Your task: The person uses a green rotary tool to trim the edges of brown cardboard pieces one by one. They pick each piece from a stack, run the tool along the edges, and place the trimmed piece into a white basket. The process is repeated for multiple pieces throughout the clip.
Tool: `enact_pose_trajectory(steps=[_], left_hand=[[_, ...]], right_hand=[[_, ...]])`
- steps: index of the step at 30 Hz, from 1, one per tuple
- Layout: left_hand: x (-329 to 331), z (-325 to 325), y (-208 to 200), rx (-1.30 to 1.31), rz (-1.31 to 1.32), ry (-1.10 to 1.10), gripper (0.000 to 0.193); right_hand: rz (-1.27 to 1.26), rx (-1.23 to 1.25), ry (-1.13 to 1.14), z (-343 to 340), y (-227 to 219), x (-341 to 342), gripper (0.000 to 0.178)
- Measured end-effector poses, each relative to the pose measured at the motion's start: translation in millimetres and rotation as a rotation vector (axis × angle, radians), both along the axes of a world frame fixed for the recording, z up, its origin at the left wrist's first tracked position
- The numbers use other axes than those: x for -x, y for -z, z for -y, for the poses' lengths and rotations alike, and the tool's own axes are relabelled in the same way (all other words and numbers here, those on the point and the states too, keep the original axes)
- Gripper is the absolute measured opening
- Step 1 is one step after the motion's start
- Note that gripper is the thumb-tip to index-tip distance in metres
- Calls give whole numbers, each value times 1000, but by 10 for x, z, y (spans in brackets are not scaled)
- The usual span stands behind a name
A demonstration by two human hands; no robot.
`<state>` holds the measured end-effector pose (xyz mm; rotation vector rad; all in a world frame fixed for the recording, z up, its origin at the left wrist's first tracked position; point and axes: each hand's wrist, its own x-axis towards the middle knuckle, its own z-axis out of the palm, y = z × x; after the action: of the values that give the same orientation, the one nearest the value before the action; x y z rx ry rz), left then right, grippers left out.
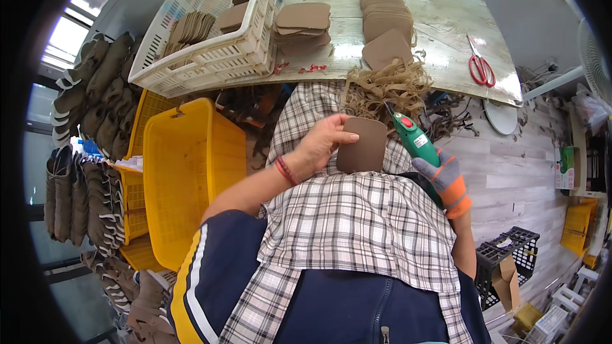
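My left hand (319, 142) pinches a flat brown rounded-square piece (364, 148) by its upper left edge, thumb on top, over my checked apron (347, 223). In a grey and orange glove, my right hand (448, 181) is closed around a green handheld power tool (414, 138) with a red button. The tool's thin dark tip points up and away from me, just right of the piece and apart from it. A tangle of trimmed brown strips (387, 91) hangs over the table edge beyond the tip.
The table (344, 64) bears two stacks of brown pieces (303, 24) (387, 16), red-handled scissors (481, 70) and a white crate (245, 49) with more pieces. A yellow bin (159, 204) stands at my left beside hanging brown shoe parts (105, 89). At right are a black crate (510, 245) and a fan (596, 51).
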<state>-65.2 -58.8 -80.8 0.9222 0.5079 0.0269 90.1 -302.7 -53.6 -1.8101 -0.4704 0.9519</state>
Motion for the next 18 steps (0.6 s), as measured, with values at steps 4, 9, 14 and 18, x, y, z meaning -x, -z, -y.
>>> enact_pose_trajectory(steps=[4,9,14,18], left_hand=[[125,204,132,116,39,-179,16],[-76,31,-121,-382,194,-130,17],[-226,-173,-461,-863,171,56,17],[-324,-238,-565,-1024,160,178,18]], right_hand=[[65,-10,-27,1,-17,25,42],[185,-7,-26,26,-205,62,44],[354,11,-62,64,-205,64,50],[371,14,-104,64,-202,70,55]])
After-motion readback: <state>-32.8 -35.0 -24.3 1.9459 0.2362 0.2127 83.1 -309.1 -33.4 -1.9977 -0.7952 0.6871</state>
